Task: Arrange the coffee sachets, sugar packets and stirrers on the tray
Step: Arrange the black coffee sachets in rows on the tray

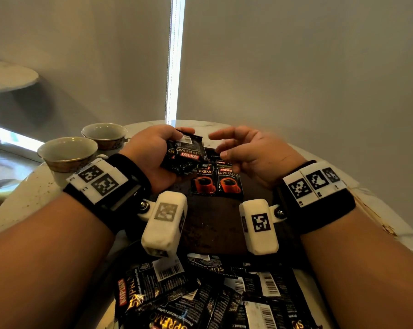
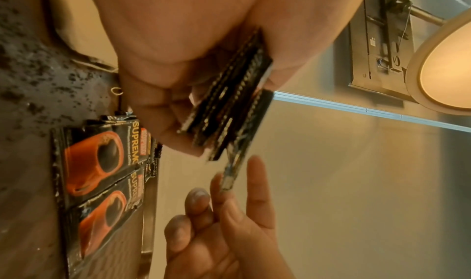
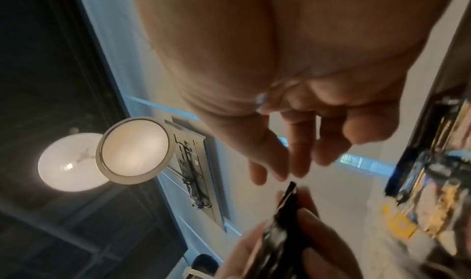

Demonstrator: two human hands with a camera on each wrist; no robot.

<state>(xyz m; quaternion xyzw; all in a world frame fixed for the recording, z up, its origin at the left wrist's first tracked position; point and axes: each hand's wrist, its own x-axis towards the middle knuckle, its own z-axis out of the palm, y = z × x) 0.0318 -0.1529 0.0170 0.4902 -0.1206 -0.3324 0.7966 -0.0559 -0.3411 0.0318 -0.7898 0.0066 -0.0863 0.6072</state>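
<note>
My left hand grips a small stack of black coffee sachets above the far part of the dark tray. In the left wrist view the stack shows edge-on between thumb and fingers. My right hand hovers just right of the stack, its fingers relaxed and spread, holding nothing. Two sachets with red cups lie side by side face up on the tray, with more above them partly hidden by the hands. A loose pile of sachets lies at the near edge.
Two empty cups stand on the pale round table left of the tray. A curtained wall with a bright slit rises behind. A ceiling lamp shows in the wrist views.
</note>
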